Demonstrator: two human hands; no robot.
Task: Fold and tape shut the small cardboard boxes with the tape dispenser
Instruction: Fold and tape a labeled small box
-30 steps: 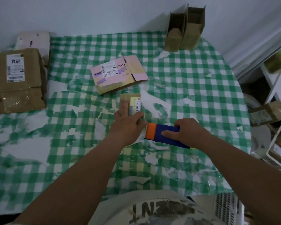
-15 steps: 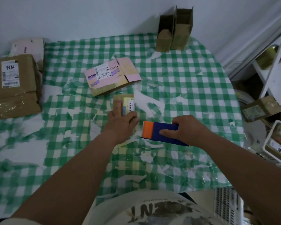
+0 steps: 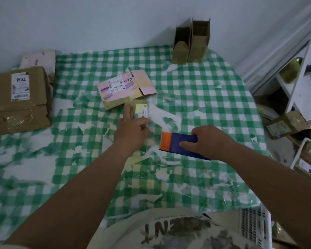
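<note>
Two hands: both work over the green-and-white checked worktop [image 3: 196, 90], set a little apart from each other.
Left hand [image 3: 131, 132]: rests on the near end of a small cardboard box [image 3: 138, 109], index finger stretched along its left edge and thumb against its right side, so the hand holds the box down on the worktop.
Small cardboard box: lies flat just beyond the left hand, a white barcode label on its top face; whether its flaps are taped I cannot tell.
Right hand [image 3: 207, 141]: clamped around the blue body of the tape dispenser [image 3: 178, 143], fingers curled over the far side and thumb on top.
Tape dispenser: blue with an orange end that points toward the left hand, just right of it and not touching the small box.
Beyond the left hand: a flattened pink-and-tan carton [image 3: 124, 88] with printed labels, touching the far end of the small box.
Far beyond the right hand: two open brown boxes [image 3: 190, 44] stand upright side by side against the wall.
Far left of the left hand: a large brown parcel [image 3: 20, 99] wrapped in clear tape, with a white shipping label.
</note>
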